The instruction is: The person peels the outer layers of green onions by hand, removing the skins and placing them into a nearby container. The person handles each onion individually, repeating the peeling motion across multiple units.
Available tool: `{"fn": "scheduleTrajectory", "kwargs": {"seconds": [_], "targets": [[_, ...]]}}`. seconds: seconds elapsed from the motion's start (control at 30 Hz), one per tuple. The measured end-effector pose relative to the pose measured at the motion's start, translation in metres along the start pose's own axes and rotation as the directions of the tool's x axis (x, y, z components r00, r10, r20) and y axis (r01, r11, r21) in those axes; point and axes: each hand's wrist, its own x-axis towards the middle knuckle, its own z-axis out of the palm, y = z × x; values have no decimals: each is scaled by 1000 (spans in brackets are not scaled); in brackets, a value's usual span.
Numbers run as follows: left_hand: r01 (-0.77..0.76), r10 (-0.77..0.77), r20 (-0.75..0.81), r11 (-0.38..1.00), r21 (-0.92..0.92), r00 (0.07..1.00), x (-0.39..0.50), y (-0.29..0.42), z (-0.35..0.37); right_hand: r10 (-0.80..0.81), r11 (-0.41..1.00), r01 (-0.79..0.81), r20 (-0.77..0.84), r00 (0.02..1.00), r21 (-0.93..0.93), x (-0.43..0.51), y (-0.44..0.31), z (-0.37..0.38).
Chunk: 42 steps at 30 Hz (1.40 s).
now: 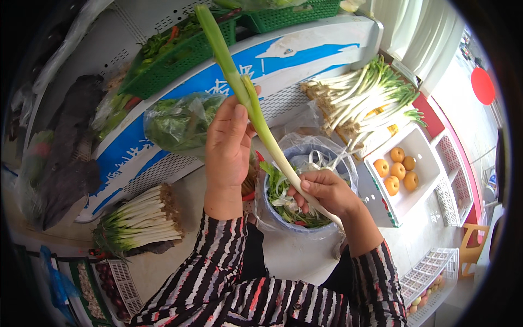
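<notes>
A long green onion slants across the middle of the view, its green top up and left, its white end down and right. Around its green part my left hand is closed, near a split leaf sheath. Lower down, my right hand grips the white stalk. Beneath and behind the right hand stands a blue bin lined with clear plastic, holding green leaves and pale peelings. Upper right lies a large pile of green onions with roots and green tops. A neat bundle of green onions rests on the floor at lower left.
A white box of round yellow-brown fruit stands at right, beside a white crate. Green baskets of vegetables sit on the shelf above. A bagged leafy vegetable lies left of my left hand. Crates of red onions and fruit flank me.
</notes>
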Motion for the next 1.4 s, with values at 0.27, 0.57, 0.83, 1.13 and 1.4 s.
{"fn": "scheduleTrajectory", "kwargs": {"seconds": [0.27,0.57,0.83,1.13,1.4], "targets": [[176,-190,145,979,103,971,-3,-9,5,-55,982,47,37,998,182,1,-1,3],[9,-19,-66,990,-139,998,3,-15,-8,-100,992,109,140,985,-63,-5,-12,3],[-169,150,-275,985,-46,950,7,-5,-24,-202,937,182,-39,979,-298,-1,-10,8],[69,-79,149,995,73,986,-6,-8,7,-268,905,216,-95,959,-367,-1,-16,12],[113,-136,204,987,117,970,-7,-20,19,-346,882,264,-159,925,-390,3,-10,25]]}}
